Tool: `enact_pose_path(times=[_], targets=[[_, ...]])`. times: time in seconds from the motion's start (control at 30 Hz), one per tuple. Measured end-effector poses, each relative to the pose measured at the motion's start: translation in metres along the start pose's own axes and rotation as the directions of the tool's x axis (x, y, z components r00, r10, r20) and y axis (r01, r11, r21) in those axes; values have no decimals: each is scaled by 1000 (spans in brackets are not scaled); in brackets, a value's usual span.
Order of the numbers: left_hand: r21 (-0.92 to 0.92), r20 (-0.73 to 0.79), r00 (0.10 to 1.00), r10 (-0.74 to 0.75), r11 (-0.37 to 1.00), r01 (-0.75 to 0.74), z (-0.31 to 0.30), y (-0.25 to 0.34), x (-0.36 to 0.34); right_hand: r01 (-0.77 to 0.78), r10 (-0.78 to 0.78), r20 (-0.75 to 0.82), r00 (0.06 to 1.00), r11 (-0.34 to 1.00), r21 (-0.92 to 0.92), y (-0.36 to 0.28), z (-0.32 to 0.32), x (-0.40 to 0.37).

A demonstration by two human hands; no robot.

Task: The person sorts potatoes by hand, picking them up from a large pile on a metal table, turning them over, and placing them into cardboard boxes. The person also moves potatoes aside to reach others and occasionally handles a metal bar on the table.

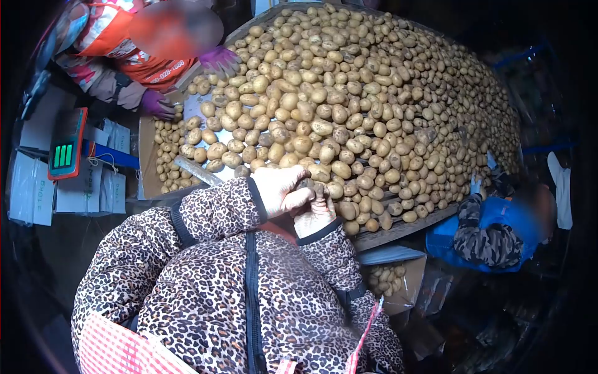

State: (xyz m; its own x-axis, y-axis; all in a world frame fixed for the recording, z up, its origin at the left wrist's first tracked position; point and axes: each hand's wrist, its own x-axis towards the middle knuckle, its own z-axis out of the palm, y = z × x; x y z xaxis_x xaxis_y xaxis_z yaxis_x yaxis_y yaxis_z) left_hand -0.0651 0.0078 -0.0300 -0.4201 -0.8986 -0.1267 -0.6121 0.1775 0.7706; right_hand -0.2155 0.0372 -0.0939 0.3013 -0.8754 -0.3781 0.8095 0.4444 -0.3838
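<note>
My left hand [280,191] and my right hand [315,210] meet at the near edge of a large heap of potatoes [349,93]. The fingers of both are curled close together around a dark, dirty potato [309,184], mostly covered by them. Loose potatoes lie directly beyond and to the right of my hands. Left of my left sleeve, a flat bar [198,170] lies slantwise at the table's edge.
A co-worker's purple gloves [219,60] touch potatoes at the upper left, near a cardboard box of potatoes [147,149]. A digital scale display [67,144] stands among white boxes [78,187]. Another person in blue [498,230] works at right. An open potato box [408,283] sits below.
</note>
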Motion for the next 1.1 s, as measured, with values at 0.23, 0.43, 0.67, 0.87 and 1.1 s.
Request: enact_pose_path(times=[0.23, 0.43, 0.67, 0.87, 1.1], targets=[[-282, -254, 956, -144, 957, 69, 26, -37, 0, 75, -124, -75, 989, 881, -467, 13, 4, -6], [-816, 154, 945, -289, 502, 287, 5, -63, -9, 0, 6, 38, 999, 987, -160, -10, -6, -1], [142, 335, 931, -143, 985, 100, -32, -99, -59, 110, -184, -124, 975, 885, -452, -42, -44, 9], [199, 108, 994, -2, 980, -20, -37, -126, -82, -16, -361, 175, 916, -468, -883, -118, -57, 61], [171, 120, 981, -151, 977, 129, -31, -102, -97, -537, -488, -272, 830, -566, -625, -180, -53, 144]])
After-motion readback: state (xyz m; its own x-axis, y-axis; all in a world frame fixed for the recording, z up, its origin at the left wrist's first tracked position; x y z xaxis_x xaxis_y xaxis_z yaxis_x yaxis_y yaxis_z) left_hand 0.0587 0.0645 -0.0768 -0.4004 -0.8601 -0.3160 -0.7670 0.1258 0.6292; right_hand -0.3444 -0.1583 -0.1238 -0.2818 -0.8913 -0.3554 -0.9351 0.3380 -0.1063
